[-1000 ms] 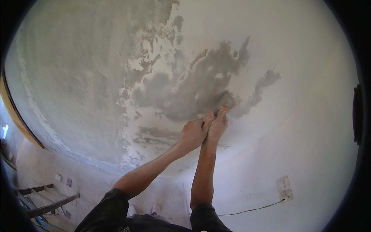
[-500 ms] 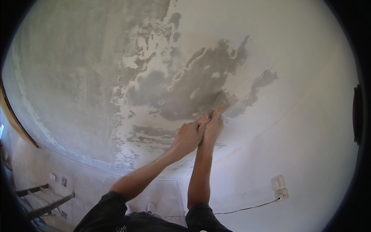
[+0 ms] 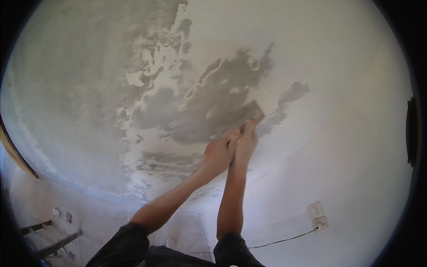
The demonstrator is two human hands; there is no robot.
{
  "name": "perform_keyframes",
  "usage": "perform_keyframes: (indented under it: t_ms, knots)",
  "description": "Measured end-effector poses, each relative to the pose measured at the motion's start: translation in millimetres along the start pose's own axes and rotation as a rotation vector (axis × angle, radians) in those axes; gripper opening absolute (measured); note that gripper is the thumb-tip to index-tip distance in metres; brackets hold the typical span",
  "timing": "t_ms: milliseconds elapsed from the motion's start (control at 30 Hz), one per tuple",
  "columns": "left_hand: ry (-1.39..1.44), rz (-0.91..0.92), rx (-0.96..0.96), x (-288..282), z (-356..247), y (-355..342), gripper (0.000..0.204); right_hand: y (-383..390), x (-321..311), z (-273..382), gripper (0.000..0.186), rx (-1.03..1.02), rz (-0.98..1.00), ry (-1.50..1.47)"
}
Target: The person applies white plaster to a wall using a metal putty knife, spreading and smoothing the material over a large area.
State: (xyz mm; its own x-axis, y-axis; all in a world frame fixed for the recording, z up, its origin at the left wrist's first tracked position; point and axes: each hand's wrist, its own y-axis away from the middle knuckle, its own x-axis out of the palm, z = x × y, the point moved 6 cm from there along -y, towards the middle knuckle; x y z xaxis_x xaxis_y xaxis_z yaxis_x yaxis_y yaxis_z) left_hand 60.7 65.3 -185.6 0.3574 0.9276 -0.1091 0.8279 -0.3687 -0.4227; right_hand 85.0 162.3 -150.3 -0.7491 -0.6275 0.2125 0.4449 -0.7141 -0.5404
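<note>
Both arms reach up and away to a patchy plastered surface (image 3: 195, 107). My right hand (image 3: 246, 144) is closed on a putty knife (image 3: 254, 111), its thumb or a finger lying up near the blade. The wide flat blade rests against the grey patch, close to its right edge. Pressed against the right hand from the left, my left hand (image 3: 218, 153) is also closed, seemingly on the tool's handle. The hands cover the handle, and slight motion blur softens the fingers. Pale filler with ragged edges surrounds the darker grey areas.
A ladder (image 3: 58, 242) stands at the lower left. Wall sockets (image 3: 318, 218) sit at the lower right, with a thin cable (image 3: 282, 240) plugged in and running left behind my right arm. More small wall boxes (image 3: 56, 212) show above the ladder. A wooden edge (image 3: 17, 153) borders the far left.
The view has shifted slightly, so the patches and the sockets sit a little further left. Both hands keep their hold, and the blade stands out more clearly against the surface.
</note>
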Motion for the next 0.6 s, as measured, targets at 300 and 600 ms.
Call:
perform_keyframes:
  t_ms: [300, 600]
  knots:
    - [0.05, 0.034, -0.121, 7.9, 14.4, 4.2, 0.048, 2.9, -5.1, -21.8, 0.042, 0.229, 0.123, -0.193]
    - [-0.013, 0.053, -0.145, -2.4, 30.4, 21.1, 0.048, 30.3, 5.3, -23.6, 0.039, 0.295, 0.105, -0.34]
